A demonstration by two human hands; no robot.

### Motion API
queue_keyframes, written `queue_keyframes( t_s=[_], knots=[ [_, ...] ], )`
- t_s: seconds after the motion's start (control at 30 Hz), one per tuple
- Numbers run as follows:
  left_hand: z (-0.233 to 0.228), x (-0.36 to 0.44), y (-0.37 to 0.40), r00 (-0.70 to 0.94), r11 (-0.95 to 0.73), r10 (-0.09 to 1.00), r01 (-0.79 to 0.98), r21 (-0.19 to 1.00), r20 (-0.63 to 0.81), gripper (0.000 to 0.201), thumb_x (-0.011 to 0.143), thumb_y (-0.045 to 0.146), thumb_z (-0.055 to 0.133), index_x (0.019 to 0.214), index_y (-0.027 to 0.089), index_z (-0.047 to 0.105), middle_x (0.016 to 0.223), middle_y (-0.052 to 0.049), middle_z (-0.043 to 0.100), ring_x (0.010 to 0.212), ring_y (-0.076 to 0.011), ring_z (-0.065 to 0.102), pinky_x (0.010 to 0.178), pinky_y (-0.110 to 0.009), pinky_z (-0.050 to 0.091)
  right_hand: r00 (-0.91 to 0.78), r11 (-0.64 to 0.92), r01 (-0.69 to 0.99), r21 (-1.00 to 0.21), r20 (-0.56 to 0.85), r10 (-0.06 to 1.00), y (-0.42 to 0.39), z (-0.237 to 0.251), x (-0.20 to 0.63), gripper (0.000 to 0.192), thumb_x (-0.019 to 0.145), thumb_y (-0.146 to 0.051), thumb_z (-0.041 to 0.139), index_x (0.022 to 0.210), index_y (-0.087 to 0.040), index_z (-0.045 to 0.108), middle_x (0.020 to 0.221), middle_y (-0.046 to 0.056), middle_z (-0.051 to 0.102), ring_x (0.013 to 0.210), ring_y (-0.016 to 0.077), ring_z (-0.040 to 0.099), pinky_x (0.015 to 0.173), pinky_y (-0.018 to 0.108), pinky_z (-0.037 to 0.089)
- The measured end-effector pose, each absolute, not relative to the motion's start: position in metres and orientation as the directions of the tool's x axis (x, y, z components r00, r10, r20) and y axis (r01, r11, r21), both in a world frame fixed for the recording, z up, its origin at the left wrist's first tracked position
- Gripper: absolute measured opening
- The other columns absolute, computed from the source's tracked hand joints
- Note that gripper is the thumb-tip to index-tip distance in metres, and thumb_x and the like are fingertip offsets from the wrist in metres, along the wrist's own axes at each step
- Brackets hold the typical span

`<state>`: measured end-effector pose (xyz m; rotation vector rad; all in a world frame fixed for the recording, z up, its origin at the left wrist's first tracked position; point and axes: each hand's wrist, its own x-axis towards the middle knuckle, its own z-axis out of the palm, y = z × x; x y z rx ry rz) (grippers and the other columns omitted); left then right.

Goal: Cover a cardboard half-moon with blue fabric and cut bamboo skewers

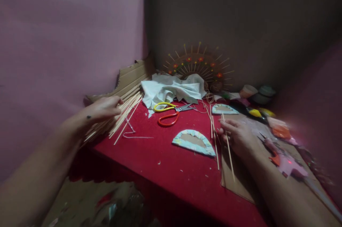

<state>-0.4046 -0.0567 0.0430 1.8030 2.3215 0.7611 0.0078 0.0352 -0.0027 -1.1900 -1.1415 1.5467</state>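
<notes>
No writing is readable anywhere on your red table (171,170); white cloth (171,90), a stick fan (199,65), cardboard (240,180), and yellow and orange scissors (171,113) crowd it. Your left hand (103,109) lies on the bamboo stick pile (121,115) at the table's left edge, fingers together and flat. Your right hand (237,136) pinches one thin stick (229,150) over the cardboard, beside a half-round paper piece (193,142).
</notes>
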Motion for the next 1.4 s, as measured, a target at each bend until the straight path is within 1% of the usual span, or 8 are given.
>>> queue_keyframes(
  t_s=[0.2, 0.37, 0.53, 0.7, 0.83, 1.07, 1.3, 1.4],
  knots=[
    [0.06, -0.398, -0.07, -0.388, 0.295, 0.922, 0.709, 0.641, 0.004, 0.037, 0.073, 0.018, 0.058, 0.109, 0.012, 0.06, 0.067, 0.004, 0.056, 0.051, -0.0081, 0.046, 0.047, -0.02, 0.035, -0.185, -0.226, -0.152, -0.962, -0.197, 0.963, 0.034, 0.001, 0.005, 0.03, 0.063, -0.033, 0.079, 0.078, -0.015, 0.06, 0.051, -0.001, 0.059, 0.035, 0.0058, 0.047, 0.031, 0.013, 0.03],
    [0.071, -0.359, -0.071, -0.46, 0.082, 0.869, 0.5, 0.862, 0.184, 0.026, 0.072, 0.017, 0.062, 0.098, 0.015, 0.058, 0.056, 0.007, 0.049, 0.042, -0.0064, 0.041, 0.04, -0.02, 0.031, -0.13, -0.053, -0.257, -0.965, -0.019, 0.991, 0.027, 0.015, 0.002, 0.028, 0.065, -0.03, 0.078, 0.084, -0.018, 0.06, 0.055, -0.002, 0.062, 0.042, 0.0092, 0.055, 0.038, 0.017, 0.043],
    [0.072, -0.272, -0.077, -0.005, -0.349, 0.92, 0.446, 0.824, 0.392, 0.006, 0.082, 0.023, 0.059, 0.079, 0.018, 0.062, 0.065, 0.0, 0.063, 0.055, -0.01, 0.057, 0.051, -0.023, 0.046, 0.016, 0.493, -0.224, -0.841, 0.503, 0.864, -0.009, 0.043, -0.004, 0.012, 0.08, -0.025, 0.066, 0.09, -0.021, 0.062, 0.062, -0.002, 0.065, 0.048, 0.0104, 0.059, 0.042, 0.021, 0.047],
    [0.067, -0.199, -0.076, 0.401, -0.64, 0.768, 0.504, 0.58, 0.5, 0.014, 0.09, 0.017, 0.047, 0.082, 0.017, 0.059, 0.068, 0.0, 0.06, 0.059, -0.0099, 0.053, 0.055, -0.023, 0.045, -0.033, 0.652, -0.114, -0.75, 0.659, 0.752, -0.045, 0.049, -0.013, 0.016, 0.085, -0.02, 0.063, 0.098, -0.028, 0.061, 0.076, -0.002, 0.067, 0.058, 0.0127, 0.064, 0.05, 0.027, 0.054],
    [0.056, -0.179, -0.061, 0.479, -0.748, 0.657, 0.513, 0.421, 0.582, 0.018, 0.091, 0.013, 0.043, 0.082, 0.014, 0.057, 0.07, -0.002, 0.058, 0.061, -0.0106, 0.051, 0.058, -0.024, 0.042, -0.15, 0.661, -0.104, -0.743, 0.669, 0.728, -0.044, 0.04, -0.015, 0.02, 0.082, -0.018, 0.065, 0.098, -0.03, 0.063, 0.079, -0.003, 0.067, 0.057, 0.012, 0.062, 0.052, 0.028, 0.055],
    [0.054, -0.179, -0.054, 0.491, -0.777, 0.627, 0.457, 0.433, 0.605, 0.019, 0.091, 0.012, 0.044, 0.076, 0.016, 0.055, 0.069, 0.0, 0.058, 0.063, -0.0097, 0.053, 0.06, -0.021, 0.042, -0.192, 0.594, -0.109, -0.797, 0.603, 0.774, -0.032, 0.031, -0.016, 0.012, 0.08, -0.02, 0.068, 0.09, -0.027, 0.067, 0.077, -0.003, 0.062, 0.053, 0.0096, 0.059, 0.05, 0.026, 0.055],
    [0.045, -0.184, -0.055, 0.46, -0.676, 0.737, 0.486, 0.554, 0.496, 0.016, 0.088, 0.011, 0.046, 0.077, 0.016, 0.057, 0.072, 0.0, 0.06, 0.066, -0.01, 0.056, 0.061, -0.021, 0.044, -0.245, 0.555, -0.136, -0.821, 0.57, 0.784, -0.03, 0.03, -0.016, 0.009, 0.079, -0.021, 0.069, 0.087, -0.024, 0.07, 0.076, -0.003, 0.062, 0.056, 0.0095, 0.06, 0.05, 0.024, 0.055],
    [0.042, -0.189, -0.054, 0.375, -0.586, 0.81, 0.543, 0.602, 0.451, 0.014, 0.088, 0.016, 0.048, 0.099, 0.015, 0.056, 0.069, 0.001, 0.059, 0.059, -0.0102, 0.055, 0.057, -0.023, 0.044, -0.247, 0.503, -0.151, -0.851, 0.525, 0.814, -0.028, 0.029, -0.016, 0.009, 0.079, -0.023, 0.069, 0.088, -0.024, 0.07, 0.075, -0.003, 0.062, 0.051, 0.0082, 0.06, 0.047, 0.023, 0.055]
  ],
)
